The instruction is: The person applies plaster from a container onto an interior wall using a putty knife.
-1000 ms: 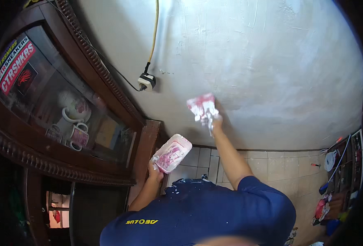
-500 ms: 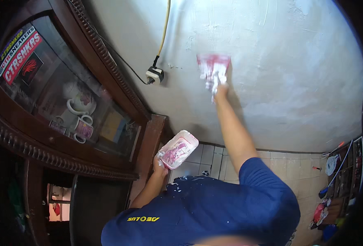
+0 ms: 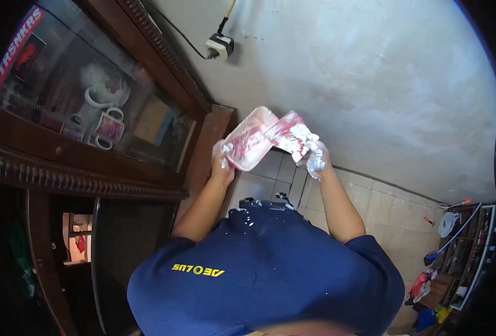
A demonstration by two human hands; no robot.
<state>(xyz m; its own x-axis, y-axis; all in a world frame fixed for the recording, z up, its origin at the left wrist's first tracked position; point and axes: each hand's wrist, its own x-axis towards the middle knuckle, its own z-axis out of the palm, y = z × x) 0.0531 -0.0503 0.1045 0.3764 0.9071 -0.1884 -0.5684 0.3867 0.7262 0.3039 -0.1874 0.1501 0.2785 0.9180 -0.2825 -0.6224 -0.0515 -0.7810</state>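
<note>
My left hand (image 3: 223, 159) grips the near-left edge of a white plastic tray (image 3: 243, 151) smeared with pink and white paste. My right hand (image 3: 317, 162), coated with white paste, is closed on a wide, pink-stained putty spreader (image 3: 286, 130), its blade over the tray's right part and apparently against it. Specks of white dot the front of my dark blue shirt.
A grey-white wall (image 3: 371, 73) fills the top, with a socket block (image 3: 219, 47) hanging on a cable. A dark wooden glass cabinet (image 3: 141, 185) holding mugs stands left. Below lies a tiled floor (image 3: 393, 213); at right a cluttered rack (image 3: 461, 252) stands by the wall.
My right hand has brought the spreader down from the wall, leftward to the tray. My left hand and the tray have moved higher in the picture.
</note>
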